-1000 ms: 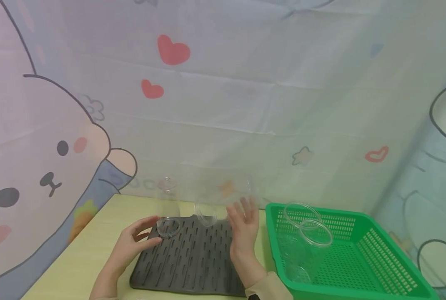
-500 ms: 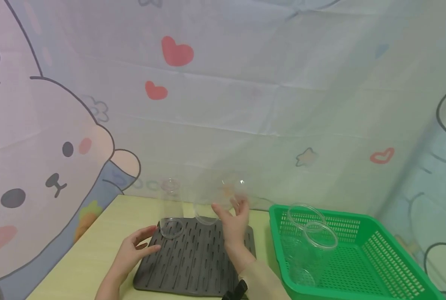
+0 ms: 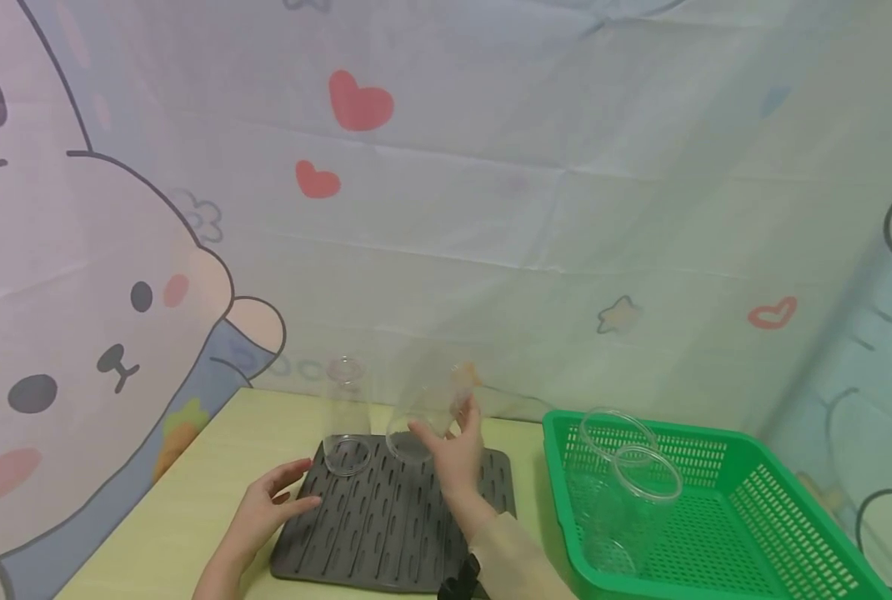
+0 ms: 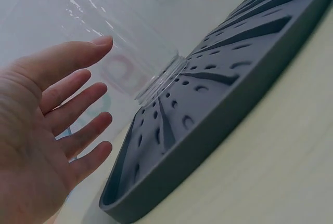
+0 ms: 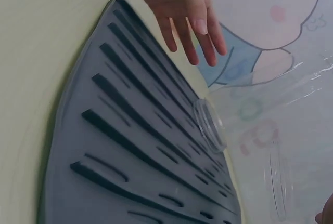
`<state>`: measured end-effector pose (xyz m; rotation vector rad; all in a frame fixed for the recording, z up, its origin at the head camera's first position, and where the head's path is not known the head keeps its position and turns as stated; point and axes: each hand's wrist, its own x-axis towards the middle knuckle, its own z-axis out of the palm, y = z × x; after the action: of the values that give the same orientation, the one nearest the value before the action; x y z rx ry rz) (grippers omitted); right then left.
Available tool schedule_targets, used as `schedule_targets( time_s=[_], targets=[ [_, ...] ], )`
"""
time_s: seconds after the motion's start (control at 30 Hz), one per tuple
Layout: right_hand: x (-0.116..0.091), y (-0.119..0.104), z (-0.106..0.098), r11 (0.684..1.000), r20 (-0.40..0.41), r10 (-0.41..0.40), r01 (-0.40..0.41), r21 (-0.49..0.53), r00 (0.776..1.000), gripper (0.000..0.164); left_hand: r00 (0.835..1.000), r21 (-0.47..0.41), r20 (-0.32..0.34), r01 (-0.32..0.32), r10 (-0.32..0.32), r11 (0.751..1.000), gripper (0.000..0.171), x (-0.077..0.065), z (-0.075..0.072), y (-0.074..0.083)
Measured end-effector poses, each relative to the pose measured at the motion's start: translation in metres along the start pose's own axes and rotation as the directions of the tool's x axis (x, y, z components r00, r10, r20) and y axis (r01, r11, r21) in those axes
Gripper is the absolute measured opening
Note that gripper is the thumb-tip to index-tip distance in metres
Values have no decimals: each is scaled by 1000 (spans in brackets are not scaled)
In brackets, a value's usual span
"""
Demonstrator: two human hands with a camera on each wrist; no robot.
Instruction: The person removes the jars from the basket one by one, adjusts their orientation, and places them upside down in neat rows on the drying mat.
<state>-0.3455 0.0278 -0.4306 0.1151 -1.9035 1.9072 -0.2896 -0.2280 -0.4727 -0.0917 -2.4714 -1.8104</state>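
A clear plastic cup [image 3: 348,412] stands upside down at the back left of the dark grey ridged mat [image 3: 389,525]. Just left of it, my left hand [image 3: 266,504] hovers by the mat's edge, fingers apart and holding nothing; the left wrist view shows this hand [image 4: 57,109] beside the cup [image 4: 130,42]. My right hand [image 3: 457,458] grips a second clear cup [image 3: 425,408] near its base. That cup tilts with its mouth down and to the left, close over the mat's back part. Its rim [image 5: 278,182] shows faintly in the right wrist view.
A green plastic basket [image 3: 731,432] stands right of the mat, with clear cups [image 3: 644,475] leaning inside its left part. The pale yellow table [image 3: 168,500] ends at a printed cloth backdrop [image 3: 476,208] behind.
My right hand has moved left and turned, bringing its cup from lying nearly sideways to a steeper tilt, mouth lower. My left hand stays almost in place.
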Motion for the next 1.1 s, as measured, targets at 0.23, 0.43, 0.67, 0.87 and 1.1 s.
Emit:
schedule_targets(
  time_s=[0.23, 0.43, 0.67, 0.87, 1.1],
  targets=[
    [-6, 13, 6, 999, 37, 16, -15, -36, 999, 98, 1000, 38, 16, 16, -17, 999, 71, 2, 4, -1],
    [-11, 17, 11, 996, 100, 4, 5, -87, 995, 99, 999, 21, 16, 48, -49, 999, 71, 1, 2, -4],
    [-13, 24, 11, 992, 110, 10, 5, -129, 994, 95, 999, 38, 12, 46, -47, 998, 71, 5, 6, -5],
    [-13, 29, 13, 991, 126, 11, 6, -130, 992, 96, 999, 35, 17, 33, -34, 999, 69, 6, 8, -8],
    [-13, 30, 16, 988, 117, 21, -2, -154, 993, 92, 999, 41, 13, 35, -35, 999, 69, 6, 7, -10]
  ],
)
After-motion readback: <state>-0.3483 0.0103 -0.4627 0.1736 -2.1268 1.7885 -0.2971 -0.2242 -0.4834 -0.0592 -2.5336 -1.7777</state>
